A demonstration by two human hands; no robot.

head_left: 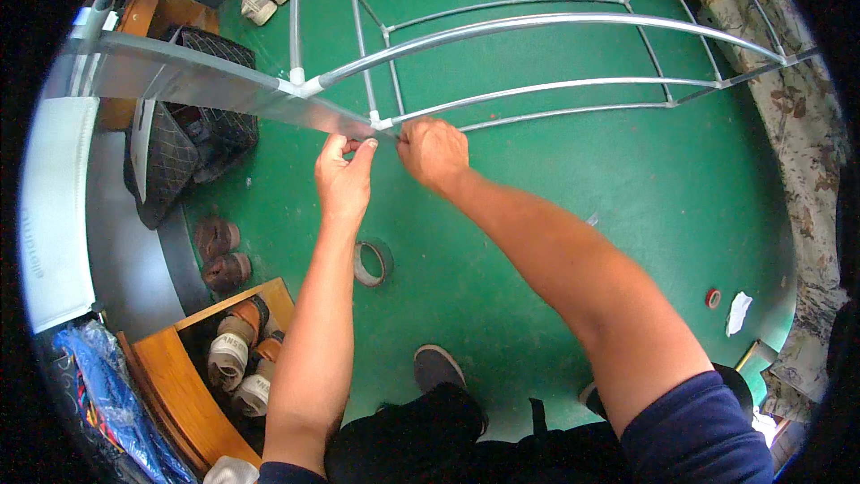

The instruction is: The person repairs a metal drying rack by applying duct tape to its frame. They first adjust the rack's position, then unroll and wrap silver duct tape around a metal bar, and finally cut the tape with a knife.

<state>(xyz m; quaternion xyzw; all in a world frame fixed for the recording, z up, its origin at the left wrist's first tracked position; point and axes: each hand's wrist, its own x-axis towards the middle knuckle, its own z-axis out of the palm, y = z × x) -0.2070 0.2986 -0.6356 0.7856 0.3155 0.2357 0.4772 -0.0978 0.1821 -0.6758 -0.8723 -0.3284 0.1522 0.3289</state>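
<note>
A frame of silvery metal tubes [537,22] with white plastic corner joints stands in front of me. A strip of clear plastic film [215,81] runs along its left side, from the far left to the near lower joint [378,122]. Just below that joint, my left hand [345,181] pinches the film's lower edge between thumb and curled fingers. Close beside it on the right, my right hand [436,154] is closed in a fist at the end of the strip. Its fingertips are partly hidden, but the film reaches into them.
A wide tape roll [386,260] lies on the green floor [520,305]. Shoes fill a wooden cubby [193,394] at lower left, and a black quilted bag [179,157] stands above. A small red tape roll [713,298], white paper [739,314] and camouflage fabric [806,170] are at right.
</note>
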